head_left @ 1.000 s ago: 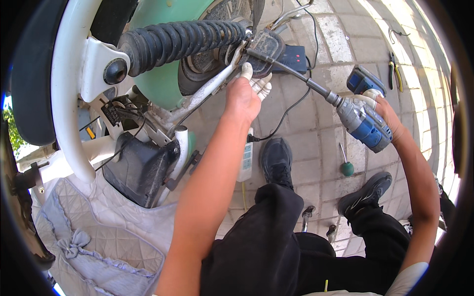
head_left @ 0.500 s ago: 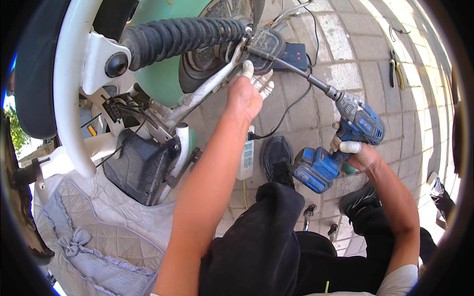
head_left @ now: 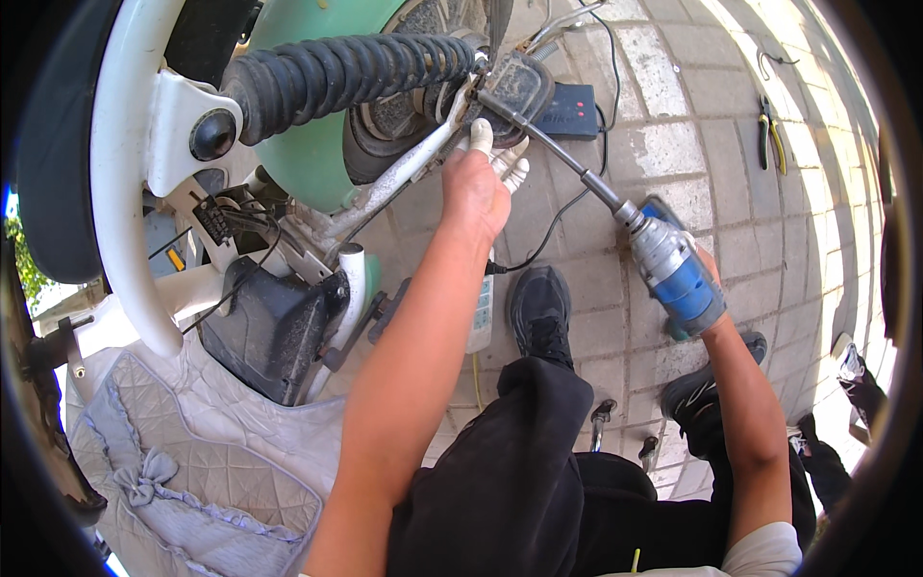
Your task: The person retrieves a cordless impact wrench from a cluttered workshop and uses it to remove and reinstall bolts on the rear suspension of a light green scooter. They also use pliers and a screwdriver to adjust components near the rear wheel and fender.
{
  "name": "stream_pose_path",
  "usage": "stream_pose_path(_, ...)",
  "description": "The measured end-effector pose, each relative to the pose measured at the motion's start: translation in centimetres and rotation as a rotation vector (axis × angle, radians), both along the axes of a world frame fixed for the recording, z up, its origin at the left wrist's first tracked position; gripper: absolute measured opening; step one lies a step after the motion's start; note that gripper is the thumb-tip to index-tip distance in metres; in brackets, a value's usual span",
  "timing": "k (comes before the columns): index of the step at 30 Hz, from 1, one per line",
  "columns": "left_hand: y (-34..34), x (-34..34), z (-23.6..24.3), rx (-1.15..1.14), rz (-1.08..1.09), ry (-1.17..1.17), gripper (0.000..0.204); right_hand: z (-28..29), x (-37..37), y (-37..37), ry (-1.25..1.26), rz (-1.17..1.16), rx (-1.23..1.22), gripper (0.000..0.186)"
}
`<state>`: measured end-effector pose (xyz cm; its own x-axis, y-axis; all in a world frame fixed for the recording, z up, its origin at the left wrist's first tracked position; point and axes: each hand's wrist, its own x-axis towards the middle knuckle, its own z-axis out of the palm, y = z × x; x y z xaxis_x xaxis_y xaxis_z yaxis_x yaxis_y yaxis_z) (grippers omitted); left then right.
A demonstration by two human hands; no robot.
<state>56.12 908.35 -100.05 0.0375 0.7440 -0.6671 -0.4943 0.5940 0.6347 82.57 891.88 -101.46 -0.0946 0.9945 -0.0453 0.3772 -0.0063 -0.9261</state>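
My right hand (head_left: 710,276) grips a blue and grey cordless impact wrench (head_left: 673,269), whose body hides most of the fingers. A long steel extension with a socket (head_left: 567,159) runs from the wrench up to the wheel axle area. My left hand (head_left: 478,188), its fingers covered in white, is beside the dirty black cover (head_left: 519,91) at the wheel hub. Its thumb points up at the end of the white frame tube (head_left: 404,173), and its fingers are apart. Whether they touch the cover is hard to see.
A black coil-spring shock absorber (head_left: 356,82) and mint-green fender (head_left: 308,159) are at upper left. A black box (head_left: 569,112) with a cable lies behind the hub. Pliers (head_left: 770,135) rest on the paving at right. A white power strip (head_left: 481,322) lies near my shoe (head_left: 540,313).
The impact wrench has swung left and turned in my right hand, so its battery no longer shows. The extension has shifted left too. My left hand has hardly moved.
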Motion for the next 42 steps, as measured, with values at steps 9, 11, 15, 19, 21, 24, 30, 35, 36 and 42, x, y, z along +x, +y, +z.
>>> stream_pose_path(9, 1.1, -1.1, 0.0, 0.010, -0.061, -0.076, 0.025, 0.7, -4.3, -3.6, 0.891, -0.288, -0.593, 0.049)
stream_pose_path(11, 1.4, -1.6, 0.2, 0.053, -0.146, -0.103, 0.021, -0.2, -4.8, -4.3, 0.706, -0.296, -0.529, 0.042)
stream_pose_path(15, 1.1, -1.4, -0.5, 0.145, -0.137, -0.059, 0.019, -1.9, -5.6, -4.8, -0.153, -0.168, 0.223, 0.017)
stream_pose_path(19, 1.4, -1.3, -0.5, 0.196, -0.160, 0.111, 0.021, -2.1, -5.8, -5.3, -0.059, -0.213, 0.101, 0.017)
stream_pose_path(21, 1.1, -1.3, -0.2, 0.185, -0.148, 0.092, 0.023, -1.1, -5.7, -5.2, 0.370, -0.297, -0.407, 0.021)
stream_pose_path(24, 1.3, -1.6, -0.3, 0.129, -0.171, 0.027, 0.025, -0.8, -6.0, -4.6, 0.810, -0.374, -0.538, 0.043)
stream_pose_path(30, 1.6, -2.1, -0.5, 0.113, -0.197, -0.042, 0.025, -2.0, -4.3, -3.4, 1.115, -0.400, -0.629, 0.053)
stream_pose_path(35, 1.4, -2.3, -0.9, 0.101, -0.222, -0.132, 0.026, -2.2, -4.5, -3.9, 1.300, -0.330, -0.614, 0.051)
stream_pose_path(36, 1.4, -2.4, -0.9, 0.102, -0.230, -0.141, 0.026, -2.0, -4.9, -3.9, 1.322, -0.334, -0.610, 0.051)
stream_pose_path(42, 0.8, -1.3, -1.1, 0.142, -0.177, -0.077, 0.028, -1.2, -6.6, -3.8, 1.613, -0.313, -0.751, 0.051)
